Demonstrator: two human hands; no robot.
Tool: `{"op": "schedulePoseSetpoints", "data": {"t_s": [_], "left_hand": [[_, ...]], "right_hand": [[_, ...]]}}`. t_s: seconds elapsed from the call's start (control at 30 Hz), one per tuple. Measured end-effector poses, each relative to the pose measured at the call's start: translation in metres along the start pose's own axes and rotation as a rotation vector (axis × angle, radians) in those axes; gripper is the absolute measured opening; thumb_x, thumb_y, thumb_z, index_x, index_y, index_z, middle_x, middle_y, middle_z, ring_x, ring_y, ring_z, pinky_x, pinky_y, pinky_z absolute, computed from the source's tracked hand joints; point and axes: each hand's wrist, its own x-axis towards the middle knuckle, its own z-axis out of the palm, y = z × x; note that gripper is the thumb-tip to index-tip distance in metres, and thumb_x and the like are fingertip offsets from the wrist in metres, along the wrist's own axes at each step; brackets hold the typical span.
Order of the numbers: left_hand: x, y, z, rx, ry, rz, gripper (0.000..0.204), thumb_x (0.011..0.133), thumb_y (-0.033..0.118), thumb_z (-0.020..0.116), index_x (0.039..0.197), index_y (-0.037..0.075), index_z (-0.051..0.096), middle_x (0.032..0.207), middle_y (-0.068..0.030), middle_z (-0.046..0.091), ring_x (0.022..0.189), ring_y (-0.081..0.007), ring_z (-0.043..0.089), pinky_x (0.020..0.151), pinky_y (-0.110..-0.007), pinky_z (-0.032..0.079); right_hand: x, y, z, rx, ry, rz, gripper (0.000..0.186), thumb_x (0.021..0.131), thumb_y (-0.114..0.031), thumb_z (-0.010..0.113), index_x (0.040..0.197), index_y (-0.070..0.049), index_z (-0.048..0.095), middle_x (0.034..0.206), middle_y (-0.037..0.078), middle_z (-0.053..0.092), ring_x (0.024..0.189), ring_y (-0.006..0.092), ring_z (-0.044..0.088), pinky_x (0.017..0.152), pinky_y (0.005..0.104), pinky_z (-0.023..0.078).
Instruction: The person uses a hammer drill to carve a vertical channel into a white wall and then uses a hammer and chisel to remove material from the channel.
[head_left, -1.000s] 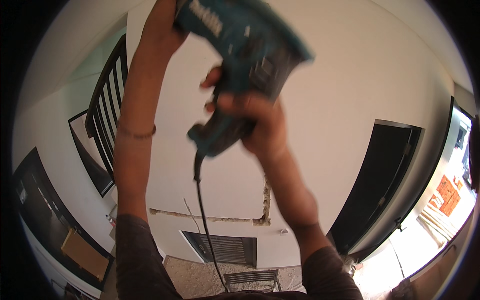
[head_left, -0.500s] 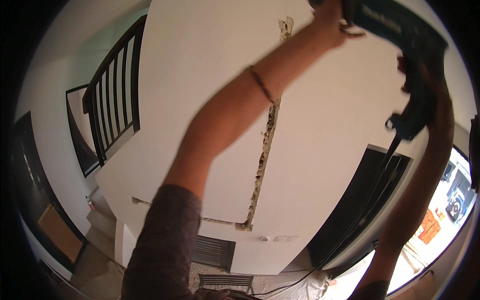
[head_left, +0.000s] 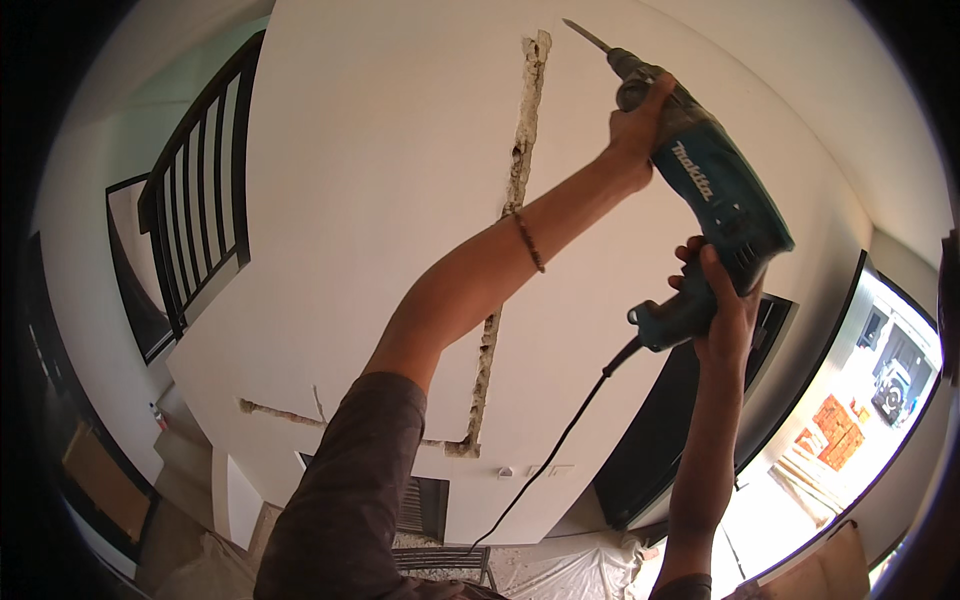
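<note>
A teal and black rotary hammer drill [head_left: 722, 193] is raised high in front of the white wall [head_left: 370, 130]. My left hand [head_left: 640, 125] is closed round its front housing, below the long pointed bit [head_left: 585, 34]. My right hand [head_left: 725, 295] grips the rear trigger handle, from which a black cord [head_left: 560, 445] hangs. The bit's tip is just right of the top of a rough chased groove [head_left: 540, 70], which runs down the wall to a horizontal groove [head_left: 280, 412]; whether it touches the wall I cannot tell.
Stairs with a dark railing [head_left: 205, 180] are at the left. A dark door [head_left: 655, 430] and a bright doorway [head_left: 835, 410] with bricks outside are at the right. A slatted metal chair [head_left: 440, 560] and plastic sheeting [head_left: 560, 570] lie low ahead.
The drill swung from the centre to the upper right, then came down and slightly left, so its bit now shows. Both hands moved with it, and the vertical groove came into view.
</note>
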Motion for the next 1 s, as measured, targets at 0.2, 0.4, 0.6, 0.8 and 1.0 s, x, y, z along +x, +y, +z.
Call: {"op": "schedulePoseSetpoints", "data": {"t_s": [0.2, 0.4, 0.6, 0.8, 1.0], "left_hand": [[0.009, 0.008, -0.033, -0.018, -0.003, -0.059, 0.066, 0.083, 0.042, 0.076, 0.12, -0.005, 0.049, 0.107, -0.0155, 0.064, 0.089, -0.0242, 0.069, 0.082, -0.036, 0.061], [0.023, 0.003, -0.064, -0.015, -0.034, -0.079, 0.062, 0.086, 0.047, 0.07, 0.12, 0.0, 0.051, 0.106, -0.0138, 0.065, 0.096, -0.024, 0.068, 0.088, -0.039, 0.058], [0.018, -0.005, -0.055, 0.025, 0.104, -0.076, 0.068, 0.081, 0.042, 0.076, 0.124, -0.004, 0.048, 0.111, -0.0152, 0.062, 0.097, -0.0243, 0.067, 0.085, -0.038, 0.059], [0.024, -0.008, -0.061, 0.057, 0.122, -0.072, 0.068, 0.083, 0.04, 0.075, 0.125, -0.006, 0.047, 0.111, -0.0155, 0.063, 0.097, -0.026, 0.067, 0.088, -0.038, 0.059], [0.043, -0.001, -0.06, 0.199, 0.275, -0.085, 0.08, 0.078, 0.04, 0.078, 0.132, -0.006, 0.04, 0.112, -0.0181, 0.06, 0.096, -0.0253, 0.066, 0.081, -0.04, 0.06]], "right_hand": [[0.006, 0.014, 0.023, 0.001, -0.04, -0.024, 0.061, 0.085, -0.015, 0.074, 0.131, -0.006, 0.035, 0.098, 0.013, 0.063, 0.089, 0.0231, 0.067, 0.065, 0.0368, 0.058], [0.01, 0.027, 0.034, -0.022, -0.025, 0.013, 0.058, 0.085, -0.014, 0.074, 0.129, -0.006, 0.037, 0.095, 0.011, 0.06, 0.083, 0.0204, 0.065, 0.062, 0.035, 0.058], [0.015, 0.044, 0.017, 0.036, 0.009, 0.061, 0.05, 0.084, -0.011, 0.074, 0.121, -0.004, 0.041, 0.091, 0.009, 0.058, 0.075, 0.0183, 0.063, 0.059, 0.0344, 0.057], [0.02, 0.061, 0.015, 0.082, 0.003, 0.073, 0.046, 0.084, -0.01, 0.074, 0.118, -0.005, 0.043, 0.088, 0.009, 0.058, 0.073, 0.018, 0.062, 0.057, 0.0338, 0.056], [0.044, 0.071, 0.014, 0.164, -0.036, 0.126, 0.048, 0.084, -0.012, 0.072, 0.121, -0.005, 0.042, 0.09, 0.01, 0.058, 0.078, 0.0193, 0.063, 0.062, 0.0355, 0.058]]}}
